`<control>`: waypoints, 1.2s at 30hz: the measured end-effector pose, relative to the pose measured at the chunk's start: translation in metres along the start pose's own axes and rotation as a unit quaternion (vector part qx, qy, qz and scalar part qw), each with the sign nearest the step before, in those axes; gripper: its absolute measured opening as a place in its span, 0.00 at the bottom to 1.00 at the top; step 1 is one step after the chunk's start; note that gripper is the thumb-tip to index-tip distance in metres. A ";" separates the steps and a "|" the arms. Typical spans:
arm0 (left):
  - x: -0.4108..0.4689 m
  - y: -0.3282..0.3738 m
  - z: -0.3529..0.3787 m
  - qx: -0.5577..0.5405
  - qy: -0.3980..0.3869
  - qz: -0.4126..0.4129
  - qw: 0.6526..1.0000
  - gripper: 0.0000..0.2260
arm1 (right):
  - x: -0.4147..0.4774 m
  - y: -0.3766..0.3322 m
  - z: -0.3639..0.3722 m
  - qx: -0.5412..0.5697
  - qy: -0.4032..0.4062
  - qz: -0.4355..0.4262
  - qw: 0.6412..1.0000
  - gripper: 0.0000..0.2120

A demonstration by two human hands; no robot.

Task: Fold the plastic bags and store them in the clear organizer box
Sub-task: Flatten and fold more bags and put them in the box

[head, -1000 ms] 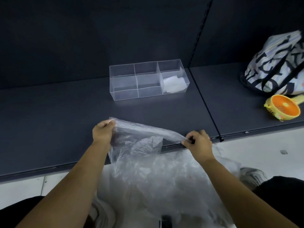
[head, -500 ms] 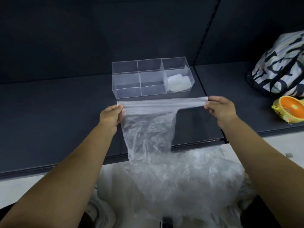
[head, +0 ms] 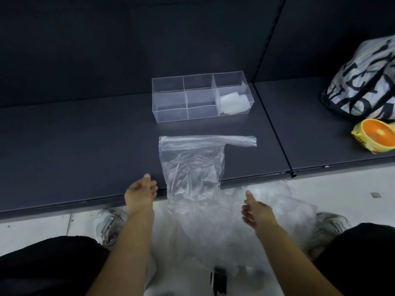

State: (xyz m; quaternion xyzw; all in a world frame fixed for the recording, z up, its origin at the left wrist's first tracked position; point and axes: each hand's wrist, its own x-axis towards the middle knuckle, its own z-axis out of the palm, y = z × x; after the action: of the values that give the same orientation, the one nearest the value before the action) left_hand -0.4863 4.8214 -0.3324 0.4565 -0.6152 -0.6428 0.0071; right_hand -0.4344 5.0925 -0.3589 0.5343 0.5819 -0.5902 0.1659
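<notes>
Plastic bag (head: pixel 192 163): thin, translucent, heavily crinkled film, lying flat on the dark shelf (head: pixel 85 146) near the clear organizer box (head: pixel 171 99), apart from it. Its smoother top band runs left to right (a narrow strip juts rightward). The body runs toward the person and drapes over the shelf's front edge. Left hand (head: pixel 140 191) and right hand (head: pixel 255 210) flank its lower end, fingers loose, holding nothing.
</notes>
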 end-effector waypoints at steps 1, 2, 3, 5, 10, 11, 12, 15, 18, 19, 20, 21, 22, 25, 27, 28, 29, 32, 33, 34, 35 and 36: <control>-0.008 -0.009 -0.003 0.004 0.015 -0.013 1.000 0.11 | -0.003 0.006 0.005 0.013 -0.038 0.033 0.999 0.19; -0.015 -0.017 -0.005 0.009 0.026 -0.034 0.999 0.13 | -0.006 0.011 0.009 0.031 -0.072 0.055 0.995 0.20; -0.022 -0.025 -0.007 0.017 0.024 -0.063 0.998 0.14 | -0.008 0.014 0.012 0.051 -0.103 0.071 0.991 0.20; -0.030 -0.039 -0.010 0.043 -0.028 -0.141 0.989 0.17 | -0.011 0.018 0.015 0.084 -0.154 0.095 0.980 0.18; -0.035 -0.041 -0.011 -0.104 -0.218 -0.312 0.919 0.19 | -0.009 0.016 0.012 0.121 -0.177 0.082 0.973 0.05; -0.034 -0.040 -0.011 -0.126 -0.217 -0.316 0.915 0.16 | -0.007 0.013 0.009 0.118 -0.170 0.071 0.976 0.05; -0.034 -0.038 -0.011 -0.141 -0.213 -0.315 0.914 0.12 | -0.005 0.009 0.005 0.117 -0.166 0.061 0.977 0.06; -0.033 -0.035 -0.012 -0.145 -0.188 -0.301 0.924 0.08 | -0.005 -0.009 -0.008 0.137 -0.145 0.029 0.979 0.08; -0.035 -0.032 -0.009 -0.115 -0.160 -0.265 0.944 0.07 | -0.007 -0.027 -0.019 0.168 -0.114 -0.018 0.979 0.09; -0.036 -0.032 -0.008 -0.113 -0.151 -0.249 0.950 0.06 | -0.008 -0.032 -0.021 0.177 -0.103 -0.032 0.978 0.09; -0.036 -0.032 -0.007 -0.115 -0.139 -0.231 0.956 0.05 | -0.009 -0.038 -0.024 0.190 -0.093 -0.046 0.976 0.10; -0.036 -0.032 -0.006 -0.118 -0.126 -0.214 0.961 0.05 | -0.010 -0.042 -0.027 0.203 -0.084 -0.061 0.974 0.10; -0.036 -0.032 -0.006 -0.125 -0.116 -0.201 0.965 0.04 | -0.010 -0.047 -0.031 0.212 -0.072 -0.077 0.972 0.10; -0.037 -0.033 -0.005 -0.147 -0.105 -0.184 0.966 0.04 | -0.009 -0.055 -0.042 0.203 -0.038 -0.110 0.972 0.06; -0.038 -0.034 -0.004 -0.145 -0.108 -0.181 0.967 0.02 | -0.007 -0.055 -0.048 0.183 -0.030 -0.120 0.975 0.05; -0.038 -0.034 -0.003 -0.139 -0.113 -0.180 0.967 0.01 | -0.005 -0.055 -0.050 0.175 -0.029 -0.120 0.977 0.05; -0.038 -0.034 -0.003 -0.130 -0.120 -0.177 0.968 0.01 | -0.004 -0.054 -0.052 0.171 -0.030 -0.117 0.978 0.05; -0.036 -0.027 0.000 -0.082 -0.139 -0.165 0.973 0.05 | -0.001 -0.054 -0.054 0.176 -0.033 -0.113 0.977 0.04; -0.035 -0.024 0.001 -0.059 -0.139 -0.160 0.975 0.07 | 0.001 -0.054 -0.054 0.174 -0.033 -0.118 0.977 0.04; -0.033 -0.020 0.002 -0.038 -0.138 -0.153 0.978 0.08 | 0.003 -0.055 -0.054 0.168 -0.032 -0.126 0.977 0.04; -0.032 -0.017 0.003 -0.022 -0.137 -0.145 0.980 0.08 | 0.004 -0.057 -0.054 0.161 -0.028 -0.135 0.977 0.05; -0.030 -0.015 0.005 -0.011 -0.136 -0.136 0.981 0.07 | 0.006 -0.059 -0.053 0.153 -0.020 -0.143 0.978 0.05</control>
State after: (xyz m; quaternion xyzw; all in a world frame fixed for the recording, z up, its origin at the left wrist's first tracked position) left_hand -0.4632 4.8459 -0.3274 0.4441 -0.5359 -0.7003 -0.1590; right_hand -0.4617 5.1570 -0.3200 0.4526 0.5519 -0.7003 0.0074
